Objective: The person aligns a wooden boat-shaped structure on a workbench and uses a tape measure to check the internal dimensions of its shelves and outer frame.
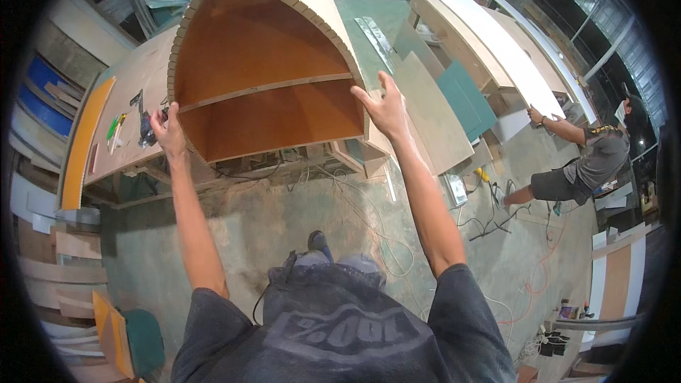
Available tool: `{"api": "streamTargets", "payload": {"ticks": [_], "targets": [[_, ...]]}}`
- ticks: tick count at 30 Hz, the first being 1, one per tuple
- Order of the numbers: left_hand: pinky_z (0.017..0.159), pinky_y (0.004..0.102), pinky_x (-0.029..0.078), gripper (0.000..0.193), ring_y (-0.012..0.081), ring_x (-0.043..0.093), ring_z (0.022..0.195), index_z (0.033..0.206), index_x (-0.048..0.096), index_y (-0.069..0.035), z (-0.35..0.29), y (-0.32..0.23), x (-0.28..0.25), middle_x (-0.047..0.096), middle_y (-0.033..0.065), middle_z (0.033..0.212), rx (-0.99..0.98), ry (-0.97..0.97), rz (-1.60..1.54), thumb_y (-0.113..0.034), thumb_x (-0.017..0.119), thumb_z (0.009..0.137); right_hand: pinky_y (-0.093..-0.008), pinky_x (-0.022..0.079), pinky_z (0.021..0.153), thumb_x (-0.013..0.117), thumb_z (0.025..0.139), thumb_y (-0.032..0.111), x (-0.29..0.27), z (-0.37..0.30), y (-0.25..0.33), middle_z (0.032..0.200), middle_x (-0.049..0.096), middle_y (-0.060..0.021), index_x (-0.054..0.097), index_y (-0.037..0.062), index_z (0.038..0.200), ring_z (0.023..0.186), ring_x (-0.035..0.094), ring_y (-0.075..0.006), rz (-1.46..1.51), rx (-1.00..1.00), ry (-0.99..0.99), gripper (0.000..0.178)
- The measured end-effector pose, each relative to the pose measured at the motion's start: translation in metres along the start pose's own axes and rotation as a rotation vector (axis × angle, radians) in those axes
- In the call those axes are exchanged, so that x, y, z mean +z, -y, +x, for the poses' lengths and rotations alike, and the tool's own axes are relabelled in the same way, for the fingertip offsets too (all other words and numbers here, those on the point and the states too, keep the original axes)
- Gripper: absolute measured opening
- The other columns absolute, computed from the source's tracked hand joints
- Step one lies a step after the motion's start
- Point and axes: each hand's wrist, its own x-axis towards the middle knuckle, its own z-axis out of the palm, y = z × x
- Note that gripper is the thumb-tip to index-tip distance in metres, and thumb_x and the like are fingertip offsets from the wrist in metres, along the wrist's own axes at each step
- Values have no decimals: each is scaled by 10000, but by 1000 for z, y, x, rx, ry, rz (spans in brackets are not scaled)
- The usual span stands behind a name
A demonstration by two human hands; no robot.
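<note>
Before me on a workbench stands a large arched wooden cabinet (266,39) with an orange-brown inside, a notched curved rim and one shelf board (269,91) across it. At its lower left edge is my left hand (170,133), fingers apart and pointing up beside the rim; whether they touch it is hard to tell. My right hand (386,108) is by the right edge, spread wide, with the thumb close to or against the rim. Neither hand has anything wrapped in its fingers.
Left of the cabinet, the bench top (135,74) carries small tools (147,128) and a green item (112,128). Plywood sheets (429,113) and a teal panel (464,103) lean at right. Another person (592,156) touches a long white panel (489,46). Cables (383,234) cross the floor.
</note>
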Motion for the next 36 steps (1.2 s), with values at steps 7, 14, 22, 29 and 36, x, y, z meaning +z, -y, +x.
{"api": "streamTargets", "payload": {"ticks": [7, 14, 22, 29, 36], "targets": [[1034, 381, 449, 639, 266, 606, 1204, 1338, 558, 32, 2, -32, 18, 647, 175, 1315, 287, 265, 320, -405, 764, 920, -447, 450, 1086, 800, 830, 527, 60, 48, -13, 1383, 567, -312, 462, -97, 1430, 1293, 566, -408, -19, -164, -172, 929], [1017, 381, 460, 627, 265, 628, 1157, 1326, 588, -2, -3, -46, 27, 678, 137, 1254, 350, 180, 364, -435, 770, 912, -455, 536, 903, 741, 909, 307, 58, 66, -14, 1149, 698, -267, 535, -3, 1400, 1082, 688, -406, -176, -186, -232, 616], [1040, 387, 441, 678, 288, 602, 1183, 1335, 550, 52, -1, -39, 31, 644, 184, 1289, 339, 171, 352, -427, 775, 911, -490, 534, 770, 687, 926, 210, 52, 70, -1, 943, 705, -276, 551, 48, 1400, 883, 695, -455, -191, -40, -85, 519], [1031, 385, 443, 632, 278, 596, 1185, 1324, 552, 37, 2, -47, 29, 640, 165, 1284, 317, 256, 314, -396, 771, 919, -418, 419, 1116, 715, 919, 268, 59, 68, -30, 1430, 546, -284, 399, 36, 1534, 1366, 507, -385, -21, -246, -123, 729], [1031, 379, 450, 624, 264, 616, 1164, 1345, 556, 5, -2, -52, 18, 666, 135, 1264, 308, 298, 321, -326, 815, 884, -397, 288, 1227, 801, 834, 199, 25, 78, 5, 1614, 366, -194, 287, 77, 1598, 1502, 336, -332, -65, -449, 156, 929]]}}
